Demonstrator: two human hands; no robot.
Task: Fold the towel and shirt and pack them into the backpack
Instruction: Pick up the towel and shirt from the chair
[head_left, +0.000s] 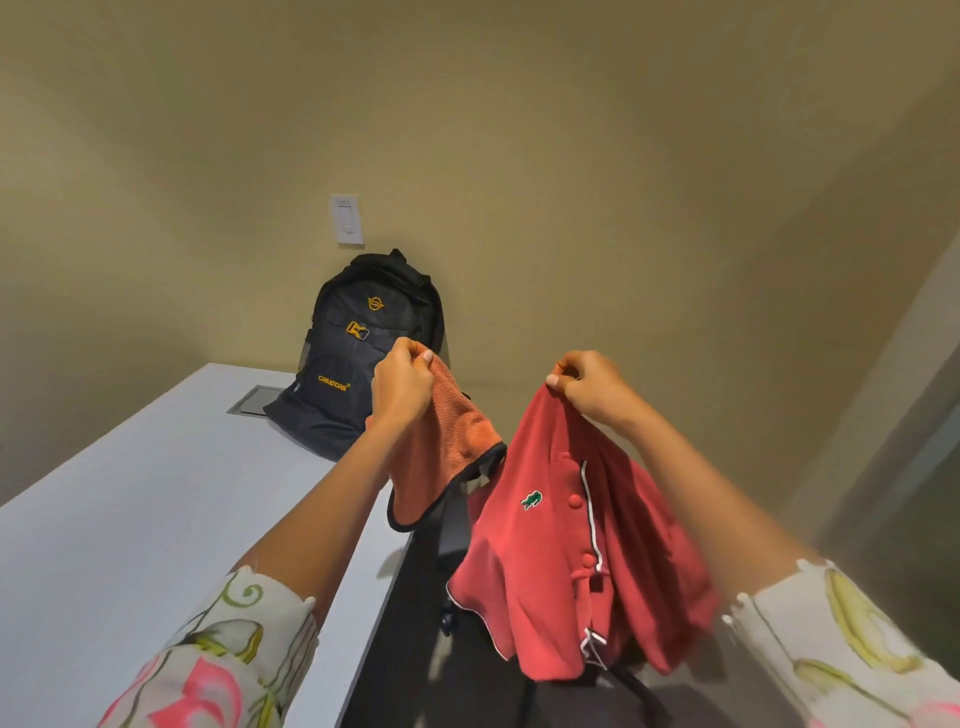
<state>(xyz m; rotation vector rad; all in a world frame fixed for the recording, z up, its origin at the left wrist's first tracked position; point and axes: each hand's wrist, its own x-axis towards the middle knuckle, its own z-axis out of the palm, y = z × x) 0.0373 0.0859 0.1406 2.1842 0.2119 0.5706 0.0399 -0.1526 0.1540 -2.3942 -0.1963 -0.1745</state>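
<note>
Now the left hand (402, 387) pinches the towel (447, 457) and the right hand (592, 387) pinches the shirt (561, 561). Both dangle mid-frame, probably shaken out for folding. The backpack (358, 353) waits behind.

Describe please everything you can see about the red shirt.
The red shirt is a polo-style garment of soft knit-looking cloth, with a small green emblem on the chest, red buttons down the placket, and thin white and dark trim along the placket and hem. It is unfolded and hangs crumpled in the air, to the right of the table's edge. The right hand pinches it at the top; nothing else visibly touches it.
</note>
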